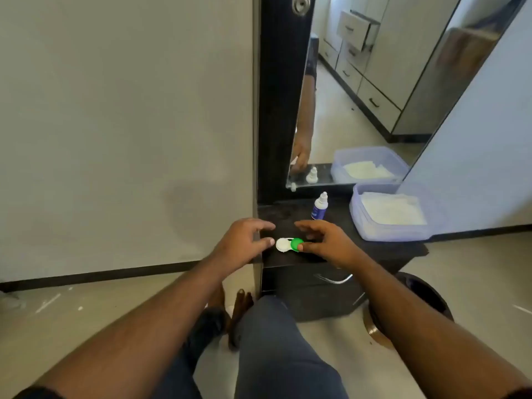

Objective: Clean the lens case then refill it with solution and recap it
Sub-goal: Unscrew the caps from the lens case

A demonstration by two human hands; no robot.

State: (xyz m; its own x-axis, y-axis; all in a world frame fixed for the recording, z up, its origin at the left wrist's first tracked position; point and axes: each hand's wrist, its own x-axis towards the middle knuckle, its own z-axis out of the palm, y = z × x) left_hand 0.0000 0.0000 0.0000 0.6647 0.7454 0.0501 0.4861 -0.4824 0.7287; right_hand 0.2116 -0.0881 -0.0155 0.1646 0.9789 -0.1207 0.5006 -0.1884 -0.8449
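A small lens case [288,245] lies on the dark tabletop [383,250], with a white cap on its left side and a green cap [296,243] on its right. My left hand [241,240] hovers just left of the case, fingers spread, thumb tip near the white cap. On the other side, my right hand [328,240] has its thumb touching the green cap and its fingers curled above it. A small solution bottle [319,206] with a blue label and white cap stands upright behind the case.
A translucent lavender box [394,230] holding white tissues sits at the right of the tabletop. A mirror [359,90] leans behind the table. A drawer with a metal handle [335,279] is below the top. My knees and the floor lie beneath.
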